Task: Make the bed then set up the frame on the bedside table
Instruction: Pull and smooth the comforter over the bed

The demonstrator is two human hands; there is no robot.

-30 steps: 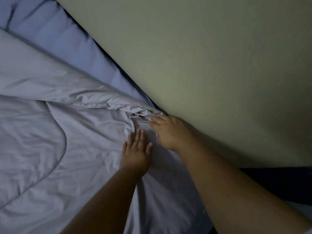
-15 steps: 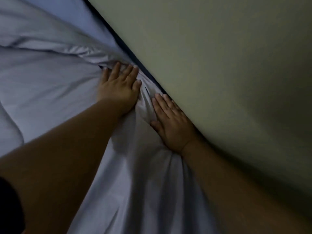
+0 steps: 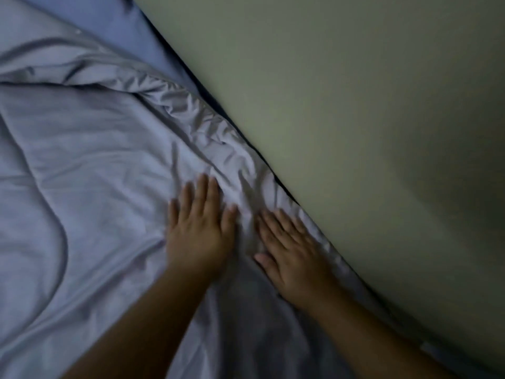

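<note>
A pale grey-lilac quilt [image 3: 90, 192] covers the bed, creased and bunched along its edge by the wall. My left hand [image 3: 198, 228] lies flat on the quilt, palm down, fingers apart. My right hand [image 3: 292, 250] lies flat beside it, palm down, close to the quilt's wrinkled edge at the wall. Neither hand grips the fabric. A strip of bluer bed sheet [image 3: 131, 26] shows beyond the quilt at the top left. No frame or bedside table is in view.
A plain greenish-cream wall [image 3: 355, 119] runs diagonally from the top centre to the bottom right, right against the bed. A narrow dark gap [image 3: 216, 108] separates the bedding from the wall.
Both hands have slid back down the quilt's edge along the wall. The left hand, which was higher up at the bunched corner, now lies level with the right hand. The view shifted too.
</note>
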